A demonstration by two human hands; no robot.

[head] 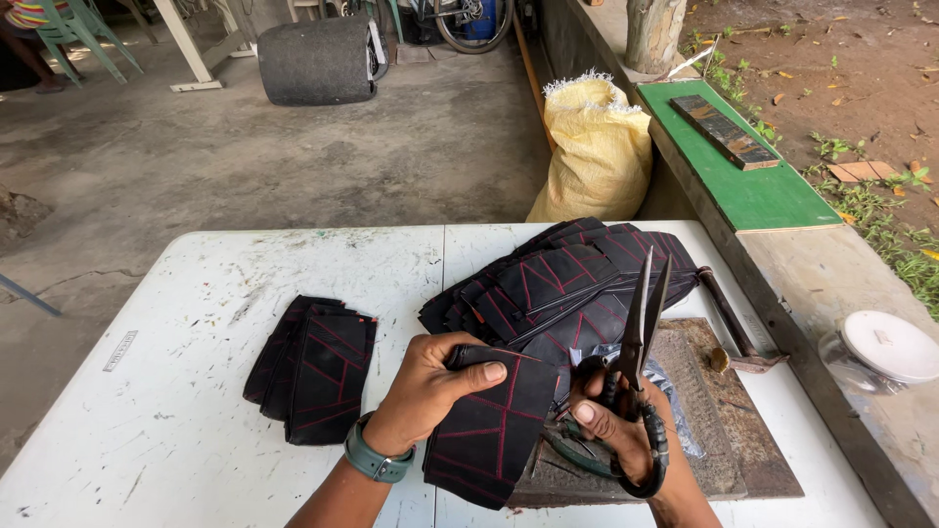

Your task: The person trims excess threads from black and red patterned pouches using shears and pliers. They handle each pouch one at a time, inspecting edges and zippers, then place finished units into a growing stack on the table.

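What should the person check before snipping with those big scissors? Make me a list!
1. Left hand grips the black piece with red stitching: ok.
2. Right hand is in the handles of the scissors: ok.
3. Blades are open and pointing away from the body: ok.
4. Blades are on the held piece: not ok, they stand apart from it, over the big pile of black pieces.
5. Left fingers are away from the blades: ok.
6. Blade sharpness: cannot tell.
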